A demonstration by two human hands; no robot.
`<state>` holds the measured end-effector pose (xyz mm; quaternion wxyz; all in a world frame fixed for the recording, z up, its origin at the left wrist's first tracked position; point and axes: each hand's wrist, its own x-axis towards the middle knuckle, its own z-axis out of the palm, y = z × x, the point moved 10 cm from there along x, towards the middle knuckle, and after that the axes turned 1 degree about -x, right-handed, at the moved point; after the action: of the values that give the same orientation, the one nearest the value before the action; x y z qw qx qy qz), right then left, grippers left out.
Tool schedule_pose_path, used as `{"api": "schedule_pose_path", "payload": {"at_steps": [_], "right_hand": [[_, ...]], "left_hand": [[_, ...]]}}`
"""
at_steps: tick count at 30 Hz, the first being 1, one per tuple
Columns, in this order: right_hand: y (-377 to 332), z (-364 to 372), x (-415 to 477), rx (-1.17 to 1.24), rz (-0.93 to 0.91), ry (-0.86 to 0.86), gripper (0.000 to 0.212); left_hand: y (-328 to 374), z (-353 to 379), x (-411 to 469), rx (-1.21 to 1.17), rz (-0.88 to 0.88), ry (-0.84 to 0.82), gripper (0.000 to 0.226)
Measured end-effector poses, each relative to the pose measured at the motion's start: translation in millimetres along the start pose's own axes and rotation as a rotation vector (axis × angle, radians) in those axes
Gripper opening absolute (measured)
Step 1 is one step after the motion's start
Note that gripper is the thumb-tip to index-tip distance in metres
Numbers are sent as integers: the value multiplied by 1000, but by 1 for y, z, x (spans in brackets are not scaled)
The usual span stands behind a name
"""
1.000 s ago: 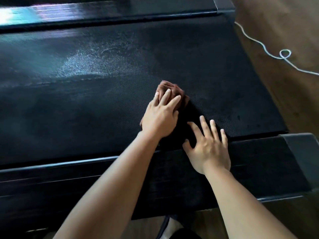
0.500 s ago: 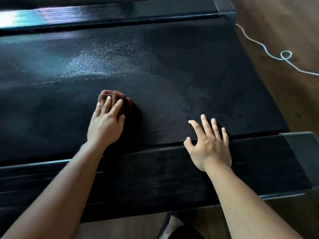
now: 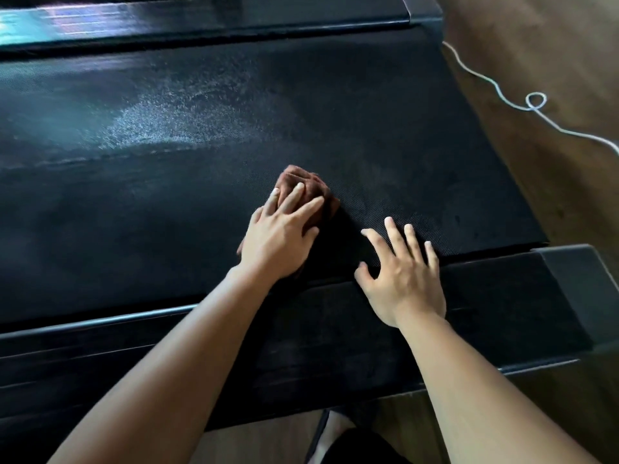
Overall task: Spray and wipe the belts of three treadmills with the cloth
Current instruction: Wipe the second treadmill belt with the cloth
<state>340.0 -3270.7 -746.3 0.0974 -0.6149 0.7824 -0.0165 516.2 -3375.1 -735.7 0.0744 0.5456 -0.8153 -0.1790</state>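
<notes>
Brown cloth [image 3: 303,187], bunched into a wad, on the black treadmill belt [image 3: 385,128]. Sits just toward 12 o'clock of frame centre, nearer the belt's 6 o'clock edge than its far one. Pressed down under left hand [image 3: 279,242]: fingers straight, slightly apart, laid over the wad's 6 o'clock half, no curl round it. Folds of cloth showing past the fingertips at 12 and 2 o'clock.

Right hand [image 3: 402,276] at 4 o'clock of the cloth, apart from it, holding nothing. Fingers spread wide and flat, tips on the belt, heel of palm over the near side rail [image 3: 502,306]. Both forearms bare, entering from 6 and 7 o'clock.

Pale speckled sheen [image 3: 167,125] on the belt at 10 o'clock of the cloth, well apart from it. Darker, duller band between sheen and cloth.

Far side rail [image 3: 234,15] along 12 o'clock, glossy, catching light at its 9 o'clock end. Wooden floor [image 3: 552,45] beyond the belt at 2 o'clock, with a thin white cord [image 3: 532,103] looped once on it. Part of a shoe [image 3: 331,433] at 6 o'clock, bottom edge, on the floor just beside the near rail.
</notes>
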Motion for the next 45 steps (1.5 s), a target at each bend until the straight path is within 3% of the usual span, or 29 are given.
{"api": "schedule_pose_path", "payload": {"at_steps": [10,23,29,45], "right_hand": [[0,-2,-3,11,2,13,57],[-15,-7,2,-6,-6,-7,51],[-83,-24,24,30,-136,127,40],[-270,0,100,86,-341,73,39]], "left_hand": [[-29,-25,-40,-87,80,95,47],[-98,-68,-50,-200,-28,208,48],[-136,-94,-51,-190,-97,242,48],[-279,-153,-50,-184,-275,387,48]]}}
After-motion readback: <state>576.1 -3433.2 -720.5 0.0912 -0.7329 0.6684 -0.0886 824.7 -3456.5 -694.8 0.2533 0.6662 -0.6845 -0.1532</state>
